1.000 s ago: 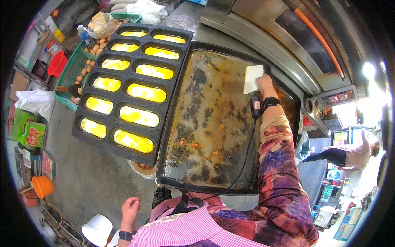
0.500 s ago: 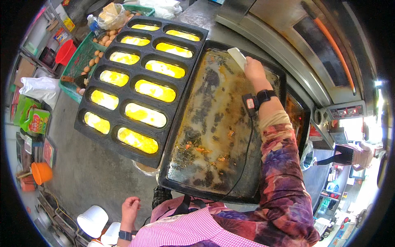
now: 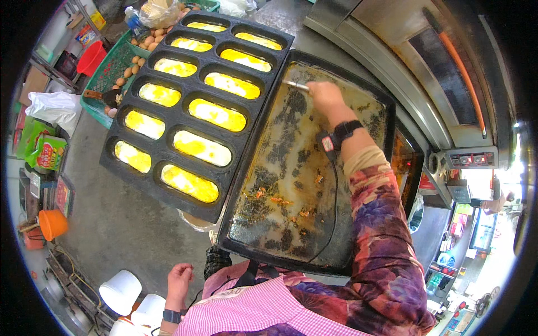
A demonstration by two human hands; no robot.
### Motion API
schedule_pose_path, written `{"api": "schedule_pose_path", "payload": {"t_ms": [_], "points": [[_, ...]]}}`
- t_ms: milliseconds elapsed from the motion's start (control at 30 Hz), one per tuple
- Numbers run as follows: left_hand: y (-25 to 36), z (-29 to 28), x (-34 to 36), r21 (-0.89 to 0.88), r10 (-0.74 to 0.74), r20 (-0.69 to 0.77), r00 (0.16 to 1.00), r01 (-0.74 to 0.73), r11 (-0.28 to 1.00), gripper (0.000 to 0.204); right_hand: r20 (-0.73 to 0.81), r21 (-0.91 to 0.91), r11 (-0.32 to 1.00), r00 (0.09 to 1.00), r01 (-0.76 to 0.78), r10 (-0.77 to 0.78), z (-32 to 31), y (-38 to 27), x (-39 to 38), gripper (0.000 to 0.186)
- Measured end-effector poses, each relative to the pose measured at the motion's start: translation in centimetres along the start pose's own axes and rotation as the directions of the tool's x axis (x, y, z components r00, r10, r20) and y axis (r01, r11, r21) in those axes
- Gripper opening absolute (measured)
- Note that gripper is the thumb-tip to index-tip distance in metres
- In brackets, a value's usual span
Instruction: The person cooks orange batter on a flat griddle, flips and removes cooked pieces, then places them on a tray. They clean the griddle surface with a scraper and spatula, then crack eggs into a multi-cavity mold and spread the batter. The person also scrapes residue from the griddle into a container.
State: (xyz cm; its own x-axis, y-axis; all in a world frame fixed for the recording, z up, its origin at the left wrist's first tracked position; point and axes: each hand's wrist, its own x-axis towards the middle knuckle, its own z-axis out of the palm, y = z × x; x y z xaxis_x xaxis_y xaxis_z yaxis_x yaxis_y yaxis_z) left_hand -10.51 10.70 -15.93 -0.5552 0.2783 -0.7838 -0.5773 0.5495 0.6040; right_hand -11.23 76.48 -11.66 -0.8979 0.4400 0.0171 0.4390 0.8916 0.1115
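My right hand (image 3: 327,99) is closed around a flat white scraper (image 3: 295,85), now seen almost edge-on, over the far left part of a dark baking tray (image 3: 283,168). Brown and black residue covers the tray, and orange-brown crumbs (image 3: 280,200) lie on its nearer part. Left of it, and up against it, sits a black mould pan (image 3: 193,208) with two rows of long oval wells. Yellow and white egg mixture (image 3: 217,115) fills the wells. Low at the left, apart from both, my left hand (image 3: 180,277) hangs with curled fingers and nothing visible in them.
A green crate (image 3: 101,84) of brown eggs (image 3: 128,73) stands beyond the pan's left side. At the right is a steel oven (image 3: 386,61) with an orange handle bar (image 3: 462,78). White buckets (image 3: 120,292) and an orange bucket (image 3: 53,225) stand at the lower left.
My right hand has moved left and slightly nearer across the tray, and the scraper has turned from broad face to edge-on. My left hand stays almost in place.
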Motion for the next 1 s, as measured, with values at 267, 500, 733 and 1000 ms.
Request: {"api": "schedule_pose_path", "payload": {"t_ms": [267,500,733,1000], "points": [[1.0,-1.7,1.6,0.017,0.099,0.083,0.992,-0.101,0.995,0.01,0.227,0.082,0.978,0.952,0.191,-0.205,-3.8,-8.1,-11.5,0.032],[2.2,-3.3,4.0,0.019,0.137,0.199,0.971,-0.143,0.99,0.011,0.461,0.214,0.969,0.861,0.124,-0.212,-7.5,-15.5,-23.1,0.015],[3.6,-4.3,4.4,0.06,0.146,0.214,0.966,-0.162,0.985,0.009,0.508,0.22,0.974,0.858,-0.051,-0.07,-8.5,-13.7,-25.5,0.019],[2.4,-3.8,4.3,0.115,0.127,0.128,0.984,-0.142,0.983,0.008,0.063,0.051,0.95,0.95,-0.309,0.305,-6.0,1.3,-19.2,0.036]]}}
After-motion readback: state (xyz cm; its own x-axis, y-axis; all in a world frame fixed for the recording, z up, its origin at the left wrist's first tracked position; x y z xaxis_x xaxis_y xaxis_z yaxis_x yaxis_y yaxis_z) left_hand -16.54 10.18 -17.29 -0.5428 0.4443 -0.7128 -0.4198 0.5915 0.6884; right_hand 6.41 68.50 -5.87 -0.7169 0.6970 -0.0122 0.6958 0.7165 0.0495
